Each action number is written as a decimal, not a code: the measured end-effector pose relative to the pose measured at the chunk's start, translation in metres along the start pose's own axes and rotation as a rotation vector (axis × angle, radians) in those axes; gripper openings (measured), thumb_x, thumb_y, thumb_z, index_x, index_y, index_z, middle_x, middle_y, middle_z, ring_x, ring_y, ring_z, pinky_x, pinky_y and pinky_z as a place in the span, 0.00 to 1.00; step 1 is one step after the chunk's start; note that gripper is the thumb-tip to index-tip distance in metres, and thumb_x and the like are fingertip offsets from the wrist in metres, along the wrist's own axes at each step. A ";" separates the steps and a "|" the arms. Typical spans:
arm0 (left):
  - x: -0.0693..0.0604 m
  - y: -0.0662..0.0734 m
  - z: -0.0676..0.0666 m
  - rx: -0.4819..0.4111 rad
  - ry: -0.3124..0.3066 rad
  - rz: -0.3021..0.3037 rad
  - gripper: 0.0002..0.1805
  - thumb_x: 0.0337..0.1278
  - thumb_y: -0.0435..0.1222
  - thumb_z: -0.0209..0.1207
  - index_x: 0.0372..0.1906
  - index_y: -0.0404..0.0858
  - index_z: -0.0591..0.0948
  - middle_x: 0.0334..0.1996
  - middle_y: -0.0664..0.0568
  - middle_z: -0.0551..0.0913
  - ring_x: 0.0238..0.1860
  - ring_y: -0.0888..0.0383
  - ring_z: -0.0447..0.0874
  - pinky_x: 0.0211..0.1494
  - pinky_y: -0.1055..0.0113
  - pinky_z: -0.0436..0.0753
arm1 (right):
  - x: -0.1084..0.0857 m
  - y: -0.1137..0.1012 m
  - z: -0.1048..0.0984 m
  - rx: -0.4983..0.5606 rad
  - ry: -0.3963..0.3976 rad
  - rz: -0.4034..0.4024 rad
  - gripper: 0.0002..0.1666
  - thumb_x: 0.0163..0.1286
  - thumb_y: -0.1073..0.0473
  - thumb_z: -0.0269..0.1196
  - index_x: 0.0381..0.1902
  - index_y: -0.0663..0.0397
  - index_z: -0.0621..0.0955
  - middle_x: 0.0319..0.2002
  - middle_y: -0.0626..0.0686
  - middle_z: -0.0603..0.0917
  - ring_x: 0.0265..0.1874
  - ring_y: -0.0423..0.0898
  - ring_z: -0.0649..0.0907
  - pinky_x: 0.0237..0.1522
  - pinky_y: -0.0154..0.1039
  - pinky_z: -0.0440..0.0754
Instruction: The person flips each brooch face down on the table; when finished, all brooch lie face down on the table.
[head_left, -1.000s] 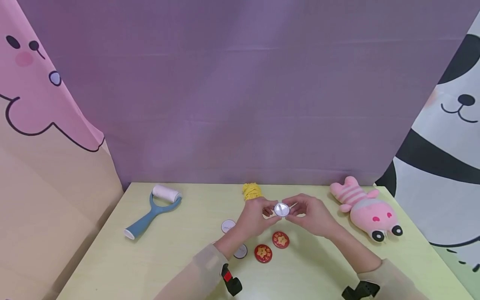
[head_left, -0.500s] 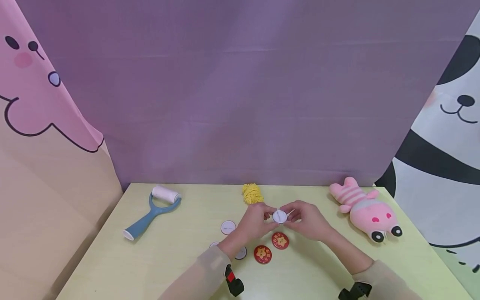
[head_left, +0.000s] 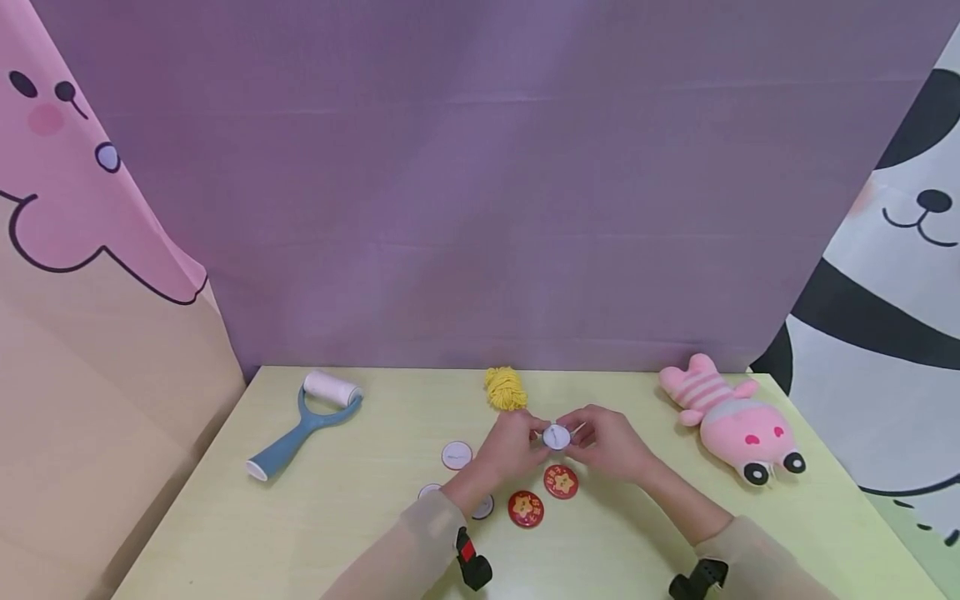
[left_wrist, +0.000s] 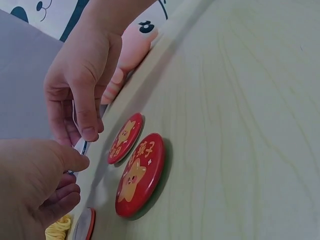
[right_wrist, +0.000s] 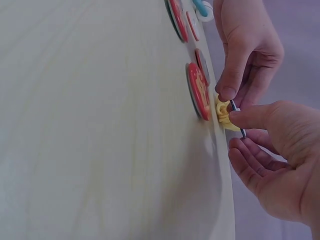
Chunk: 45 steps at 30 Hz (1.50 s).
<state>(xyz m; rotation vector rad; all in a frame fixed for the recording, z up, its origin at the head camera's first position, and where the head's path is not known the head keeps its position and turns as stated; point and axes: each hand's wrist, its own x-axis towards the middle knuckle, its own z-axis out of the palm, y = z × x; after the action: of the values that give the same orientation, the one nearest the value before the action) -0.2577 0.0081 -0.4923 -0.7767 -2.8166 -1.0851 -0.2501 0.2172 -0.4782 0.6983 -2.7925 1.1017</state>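
A round badge (head_left: 557, 437), its pale back facing up, is held just above the table between both hands. My left hand (head_left: 510, 450) pinches its left edge, and my right hand (head_left: 611, 443) pinches the right edge. From the right wrist view the badge (right_wrist: 243, 132) appears edge-on, a thin dark rim between the fingertips. Two red badges with yellow stars, one nearer (head_left: 526, 508) and one farther (head_left: 561, 481), lie face up below the hands. Left of them, one pale-backed badge (head_left: 457, 455) lies flat, with others partly hidden by my left forearm.
A ball of yellow yarn (head_left: 506, 388) sits behind my left hand. On the left of the table (head_left: 225, 533) lies a blue-handled tool with a white roller (head_left: 300, 433). A pink striped plush toy (head_left: 738, 425) lies at the right. A purple cloth (head_left: 480, 208) hangs behind the table.
Both hands have come down and slightly toward the person with the badge between them. The badge's back has tilted a little. The things on the table have stayed put.
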 end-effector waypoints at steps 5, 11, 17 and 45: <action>0.002 -0.002 0.004 0.014 -0.015 -0.013 0.17 0.65 0.35 0.72 0.57 0.37 0.90 0.49 0.49 0.93 0.38 0.64 0.81 0.43 0.79 0.81 | 0.001 0.004 0.004 -0.007 -0.011 0.003 0.16 0.62 0.66 0.77 0.48 0.59 0.89 0.40 0.53 0.89 0.35 0.45 0.88 0.36 0.31 0.86; 0.003 -0.002 0.006 0.062 -0.041 -0.044 0.17 0.66 0.35 0.72 0.57 0.39 0.90 0.51 0.51 0.93 0.42 0.66 0.82 0.50 0.76 0.85 | 0.003 0.008 0.007 -0.019 -0.021 0.014 0.17 0.61 0.65 0.78 0.48 0.58 0.89 0.40 0.52 0.89 0.36 0.44 0.88 0.35 0.30 0.85; 0.006 -0.001 0.007 0.091 -0.044 -0.053 0.16 0.66 0.35 0.72 0.57 0.39 0.90 0.51 0.51 0.93 0.49 0.63 0.89 0.56 0.72 0.88 | 0.005 0.012 0.008 -0.032 -0.035 0.029 0.17 0.61 0.66 0.78 0.48 0.57 0.89 0.40 0.51 0.89 0.36 0.44 0.87 0.37 0.31 0.85; 0.006 0.006 0.009 0.127 -0.016 -0.122 0.10 0.66 0.38 0.72 0.49 0.40 0.93 0.44 0.52 0.95 0.46 0.60 0.90 0.57 0.67 0.89 | 0.008 0.010 0.012 -0.081 -0.032 0.036 0.16 0.59 0.66 0.78 0.46 0.58 0.89 0.36 0.50 0.88 0.33 0.42 0.83 0.36 0.31 0.82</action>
<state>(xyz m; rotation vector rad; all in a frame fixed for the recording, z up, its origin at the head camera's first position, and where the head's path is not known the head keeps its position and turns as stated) -0.2588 0.0204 -0.4937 -0.6126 -2.9456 -0.9057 -0.2600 0.2126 -0.4923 0.6658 -2.8695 0.9851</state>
